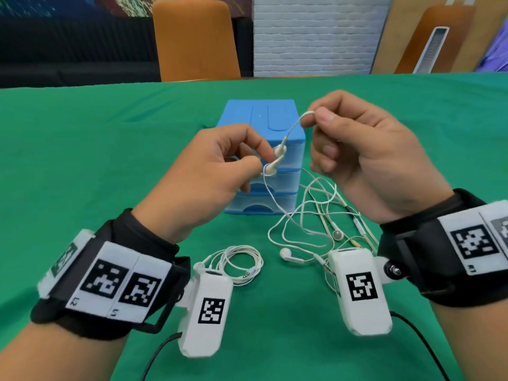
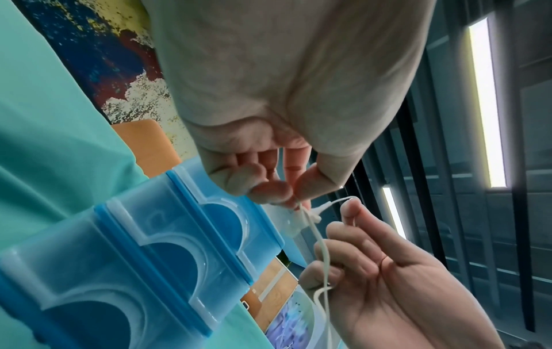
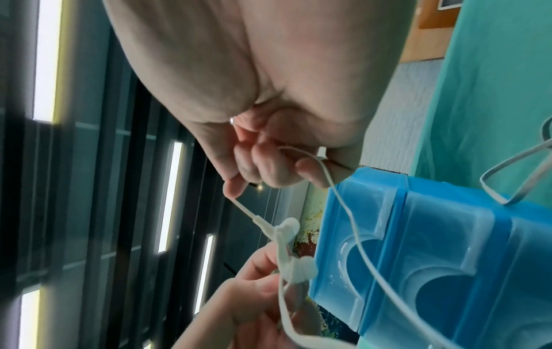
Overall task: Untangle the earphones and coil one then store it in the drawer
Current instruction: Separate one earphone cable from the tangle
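The blue three-drawer unit (image 1: 261,158) is standing on the green table (image 1: 82,160) just beyond both hands, all drawers looking closed. Below the right hand, the tangled heap of white earphone cords (image 1: 316,221) is lying on the cloth; below the left wrist, a separate set (image 1: 239,264) is sitting already coiled.

The left hand (image 1: 209,177) is pinching one cord between thumb and forefinger just beside its earbud (image 1: 270,169), the other fingers curled in. The right hand (image 1: 365,149) is pinching the other earbud's cord (image 1: 295,125) higher up, between thumb and forefinger tips, its remaining fingers loosely folded. The two buds are hanging touching between the hands, and their cords are trailing down into the heap.

Judged from this, the person is freeing this pair from the tangle. Doing it well probably means keeping both pinches close to the buds, drawing them up and apart slowly, and stopping to loosen any loop that tightens rather than pulling through it.
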Demonstrator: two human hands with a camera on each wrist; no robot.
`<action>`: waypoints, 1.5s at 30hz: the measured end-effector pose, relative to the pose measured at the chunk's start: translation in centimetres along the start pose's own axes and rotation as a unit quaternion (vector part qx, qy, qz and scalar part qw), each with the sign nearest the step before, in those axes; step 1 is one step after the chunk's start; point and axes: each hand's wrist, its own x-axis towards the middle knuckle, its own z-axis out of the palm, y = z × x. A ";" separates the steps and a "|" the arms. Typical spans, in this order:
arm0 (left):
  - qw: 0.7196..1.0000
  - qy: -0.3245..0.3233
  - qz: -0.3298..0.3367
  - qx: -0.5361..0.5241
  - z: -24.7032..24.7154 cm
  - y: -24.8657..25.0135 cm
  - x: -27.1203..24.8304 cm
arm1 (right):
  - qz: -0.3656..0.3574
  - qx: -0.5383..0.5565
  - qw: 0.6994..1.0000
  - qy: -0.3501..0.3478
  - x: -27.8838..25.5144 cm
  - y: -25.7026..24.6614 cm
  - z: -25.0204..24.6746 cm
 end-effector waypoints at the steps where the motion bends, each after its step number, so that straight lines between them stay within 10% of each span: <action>1: 1.000 0.003 0.005 0.003 0.0 0.0 0.0 | 0.007 0.013 1.000 0.000 0.0 -0.1 -0.1; 16: 0.948 0.052 -0.015 -0.314 -0.1 1.1 0.0 | 0.086 0.188 0.978 0.016 0.0 0.4 -0.7; 24: 0.947 0.058 -0.011 -0.316 -0.3 0.9 0.0 | 0.065 0.226 0.969 0.074 -0.1 0.4 -1.1; 33: 0.969 0.054 0.019 -0.240 -0.3 1.2 -0.2 | 0.021 -0.033 0.999 0.035 0.1 -0.9 -0.2; 39: 0.985 -0.032 0.010 -0.169 0.4 1.2 -0.4 | -0.054 -0.282 0.957 -0.038 -0.2 -0.9 1.3; 45: 0.989 0.017 0.021 -0.145 0.5 1.3 -0.5 | -0.081 -0.312 0.946 -0.023 0.0 -0.9 1.5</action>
